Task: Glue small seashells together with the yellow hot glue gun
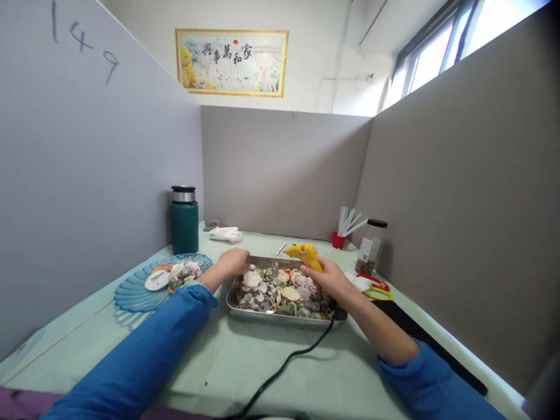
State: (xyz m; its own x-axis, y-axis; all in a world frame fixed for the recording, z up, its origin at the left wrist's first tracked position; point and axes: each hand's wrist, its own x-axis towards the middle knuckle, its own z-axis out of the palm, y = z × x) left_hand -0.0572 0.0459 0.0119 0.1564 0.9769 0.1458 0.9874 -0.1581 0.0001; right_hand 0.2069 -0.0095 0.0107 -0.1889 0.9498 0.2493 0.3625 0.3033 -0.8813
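One metal tray [236, 308] of shells [282, 287] is sitting mid-desk [219, 361]. The right grip [330, 280] is grasping one yellow glue gun [303, 254] at the tray's 1 o'clock; the left grip [234, 261], curled at 11 o'clock, is touching the rim. One blue plate [131, 294] is lying at 9 o'clock.

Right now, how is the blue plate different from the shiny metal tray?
The blue plate is see-through glass-like blue with a ribbed, fanned rim; the metal tray is silver, rectangular and straight-walled. The blue plate holds only a few shells, while the metal tray is heaped full. The left hand rests at the metal tray's rim; no hand touches the blue plate. Both sit on the green table and hold shells.
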